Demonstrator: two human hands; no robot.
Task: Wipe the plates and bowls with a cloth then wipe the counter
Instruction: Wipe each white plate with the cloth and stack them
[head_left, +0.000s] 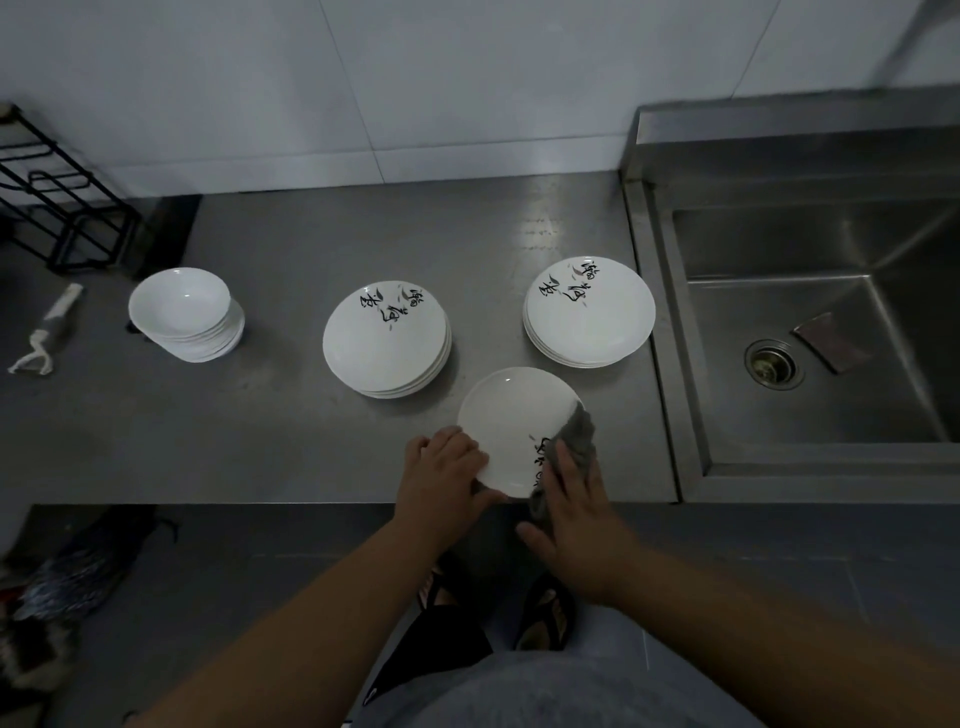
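At the table's (260, 441) near edge, the left hand (447, 467) has its grip closed on the left rim of a white plate (511, 426), fingers on top and thumb at the near edge. The plate is tilted, with its black lettering toward the near right. The right hand (576, 514) holds nothing in a closed grip; its flat fingers press a grey cloth (579, 436) onto that lettered side, thumb spread. The cloth's long axis runs near to far. Beyond stand a middle plate stack (384, 340), a right plate stack (589, 312) beside the sink (670, 322), and bowls (184, 314) far left.
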